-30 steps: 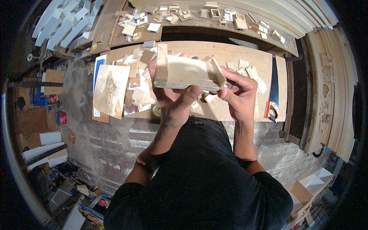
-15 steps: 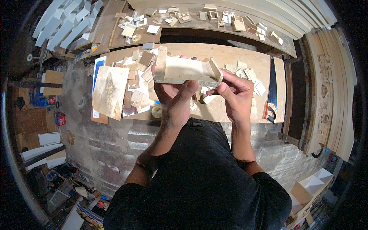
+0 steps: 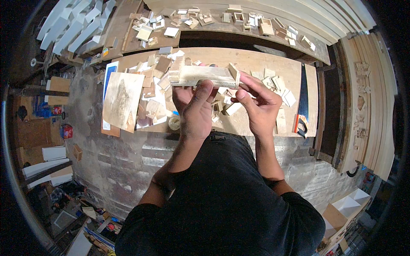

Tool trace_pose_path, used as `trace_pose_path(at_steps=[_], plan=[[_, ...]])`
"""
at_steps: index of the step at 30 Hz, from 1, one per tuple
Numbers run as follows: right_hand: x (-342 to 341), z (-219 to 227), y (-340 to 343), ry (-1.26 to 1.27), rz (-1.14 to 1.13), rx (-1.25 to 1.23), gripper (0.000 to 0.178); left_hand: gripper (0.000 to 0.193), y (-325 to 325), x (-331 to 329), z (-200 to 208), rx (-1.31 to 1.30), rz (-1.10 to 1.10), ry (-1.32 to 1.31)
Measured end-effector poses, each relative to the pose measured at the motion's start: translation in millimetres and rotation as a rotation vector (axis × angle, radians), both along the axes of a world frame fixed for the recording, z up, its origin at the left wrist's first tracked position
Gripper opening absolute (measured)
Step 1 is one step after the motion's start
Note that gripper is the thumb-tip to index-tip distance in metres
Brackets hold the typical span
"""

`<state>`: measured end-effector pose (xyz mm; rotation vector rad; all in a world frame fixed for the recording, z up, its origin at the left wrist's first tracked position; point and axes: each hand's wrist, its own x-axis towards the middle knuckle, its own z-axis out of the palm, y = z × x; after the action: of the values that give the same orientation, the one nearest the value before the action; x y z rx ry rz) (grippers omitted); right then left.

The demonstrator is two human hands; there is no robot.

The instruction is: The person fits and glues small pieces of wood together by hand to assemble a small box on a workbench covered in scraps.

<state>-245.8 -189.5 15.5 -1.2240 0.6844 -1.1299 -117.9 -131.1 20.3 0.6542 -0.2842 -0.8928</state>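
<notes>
I hold a small open wooden box frame point(image 3: 205, 76) of pale thin boards above a workbench point(image 3: 265, 121). My left hand point(image 3: 194, 109) grips the frame from below, thumb up against its near side. My right hand point(image 3: 256, 104) pinches the frame's right end, where a short end piece stands up. The frame is turned nearly edge-on to me. Under my hands the bench is strewn with several small wood offcuts point(image 3: 273, 83).
A handsaw point(image 3: 302, 100) with a red and black handle lies at the bench's right end. A flat plywood sheet point(image 3: 121, 100) rests on the left end. A tape roll point(image 3: 174, 123) sits at the near edge. More offcuts point(image 3: 205, 19) cover the far shelf; long boards point(image 3: 371, 106) lean at right.
The wooden frame has tipped from showing its broad face to lying nearly edge-on, and both hands have shifted slightly away from me with it.
</notes>
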Motion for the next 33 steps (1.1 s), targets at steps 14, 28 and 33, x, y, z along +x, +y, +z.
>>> trace_pose_path(at_steps=[14,28,33], plan=[[-6,0,-7,-0.161,0.15,0.084,0.032,0.054,5,0,-3,0.0,-0.032,-0.026],[-16,-5,-22,-0.13,0.326,0.36,0.05,0.063,3,3,-4,0.09,-0.085,-0.062],[-15,-10,-23,-0.112,0.326,0.368,0.047,0.066,4,4,0,0.185,-0.062,-0.104]])
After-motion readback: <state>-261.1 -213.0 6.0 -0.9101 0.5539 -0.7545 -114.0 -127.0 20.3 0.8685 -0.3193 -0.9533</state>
